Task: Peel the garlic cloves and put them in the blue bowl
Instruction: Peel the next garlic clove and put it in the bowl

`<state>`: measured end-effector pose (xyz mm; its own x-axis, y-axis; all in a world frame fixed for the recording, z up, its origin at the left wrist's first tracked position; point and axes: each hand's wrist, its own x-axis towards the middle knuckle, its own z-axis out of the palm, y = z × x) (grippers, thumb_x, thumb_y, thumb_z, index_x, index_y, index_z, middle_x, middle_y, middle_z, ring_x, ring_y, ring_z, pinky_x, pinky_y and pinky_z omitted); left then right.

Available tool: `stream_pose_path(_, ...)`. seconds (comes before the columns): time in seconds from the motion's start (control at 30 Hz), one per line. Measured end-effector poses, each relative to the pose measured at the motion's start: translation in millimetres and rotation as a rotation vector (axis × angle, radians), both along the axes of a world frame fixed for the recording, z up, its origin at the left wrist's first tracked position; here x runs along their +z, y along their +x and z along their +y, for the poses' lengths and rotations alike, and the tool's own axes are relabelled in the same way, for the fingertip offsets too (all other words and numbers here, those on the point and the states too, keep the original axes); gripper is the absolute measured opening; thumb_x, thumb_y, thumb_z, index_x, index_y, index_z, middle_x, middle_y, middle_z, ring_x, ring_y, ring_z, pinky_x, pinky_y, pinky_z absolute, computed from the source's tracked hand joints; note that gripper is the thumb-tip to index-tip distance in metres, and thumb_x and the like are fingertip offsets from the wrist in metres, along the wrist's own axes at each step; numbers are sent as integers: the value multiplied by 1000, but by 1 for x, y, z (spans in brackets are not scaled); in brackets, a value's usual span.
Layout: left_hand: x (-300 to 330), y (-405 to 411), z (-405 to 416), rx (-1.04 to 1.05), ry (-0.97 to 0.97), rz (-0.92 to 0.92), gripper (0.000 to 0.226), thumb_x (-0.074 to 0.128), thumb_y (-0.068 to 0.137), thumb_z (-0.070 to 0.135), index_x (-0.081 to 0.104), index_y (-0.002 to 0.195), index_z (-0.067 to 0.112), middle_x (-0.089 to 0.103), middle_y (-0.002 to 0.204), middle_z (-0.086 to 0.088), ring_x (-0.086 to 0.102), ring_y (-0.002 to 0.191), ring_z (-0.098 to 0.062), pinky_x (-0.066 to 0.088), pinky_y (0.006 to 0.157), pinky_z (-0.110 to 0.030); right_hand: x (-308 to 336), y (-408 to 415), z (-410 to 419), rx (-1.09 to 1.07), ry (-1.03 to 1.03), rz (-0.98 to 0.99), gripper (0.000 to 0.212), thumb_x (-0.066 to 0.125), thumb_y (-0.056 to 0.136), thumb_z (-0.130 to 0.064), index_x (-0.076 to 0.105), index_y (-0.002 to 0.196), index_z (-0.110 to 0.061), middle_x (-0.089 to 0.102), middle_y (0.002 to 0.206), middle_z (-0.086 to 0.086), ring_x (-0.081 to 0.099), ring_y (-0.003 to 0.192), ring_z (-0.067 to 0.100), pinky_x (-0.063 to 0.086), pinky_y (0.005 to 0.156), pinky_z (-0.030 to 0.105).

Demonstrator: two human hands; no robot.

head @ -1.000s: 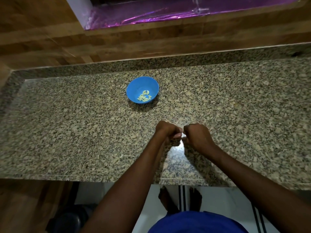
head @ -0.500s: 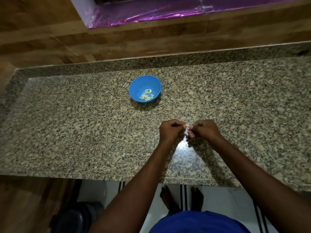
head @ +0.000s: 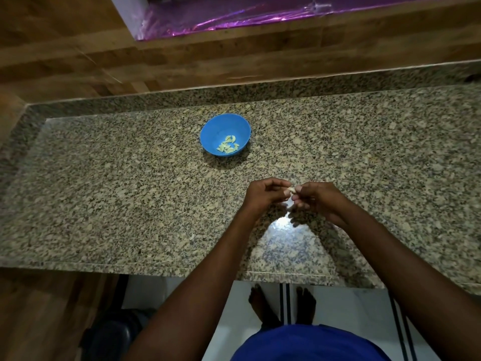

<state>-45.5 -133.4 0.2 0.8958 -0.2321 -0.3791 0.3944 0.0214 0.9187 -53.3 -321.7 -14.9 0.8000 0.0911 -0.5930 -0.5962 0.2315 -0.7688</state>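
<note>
A garlic clove sits pinched between the fingertips of the left hand and the right hand, both curled around it above the granite counter. The blue bowl, holding peeled cloves, stands well apart behind them.

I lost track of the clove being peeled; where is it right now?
The garlic clove sits pinched between the left hand and right hand, above the counter's near edge, nearer than the blue bowl.

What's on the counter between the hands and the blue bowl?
Nothing: the head view shows only bare counter between the hands and the blue bowl.
</note>
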Motion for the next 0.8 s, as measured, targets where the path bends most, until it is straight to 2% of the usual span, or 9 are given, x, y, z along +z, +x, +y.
stream_pose_path(0.1,3,1,-1,-22,52,-90,21,75,82,-6,72,102,-7,75,93,-10,72,82,-12,57,72,-22,4,2,-1,44,65,118,17,67,92,-8,68,101,7,75,82,17,72,66,19,58,57,23)
stream_pose_path(0.17,4,1,-1,-30,79,-119,21,74,80,-9,71,101,-11,74,92,-14,71,82,-10,57,74,-22,6,3,-2,40,112,175,14,63,93,-4,66,101,7,74,83,16,73,68,17,57,57,21)
stream_pose_path(0.27,4,0,1,-44,92,-131,22,74,81,-9,70,102,-13,73,94,-18,70,83,-17,59,79,-30,8,2,-1,18,104,142,6,58,95,5,64,96,6,71,83,16,73,65,15,55,52,20)
stream_pose_path(0.43,1,-3,2,-50,102,-126,18,74,81,-9,72,99,-10,73,86,-13,70,75,-12,56,70,-22,5,0,2,1,53,117,11,67,91,-3,68,96,7,73,84,19,71,72,21,59,59,23)
stream_pose_path(0.57,0,-2,1,-71,142,-138,15,74,81,-8,75,96,-5,73,80,-10,68,72,-12,56,70,-23,3,-1,4,0,35,79,6,66,91,-1,68,90,5,72,77,15,68,58,15,55,54,20)
stream_pose_path(0.63,0,-1,0,-89,156,-152,15,73,81,-10,75,94,-5,73,77,-7,69,69,-10,56,68,-22,3,-1,5,-18,57,142,9,60,91,-1,67,88,4,71,74,14,67,57,15,56,54,21)
stream_pose_path(0.8,-5,-2,-4,-78,196,-152,14,72,81,-11,74,94,-6,73,79,-9,68,69,-12,59,69,-26,4,-1,14,-140,157,287,17,48,90,-1,58,77,1,63,56,11,57,40,14,47,39,18)
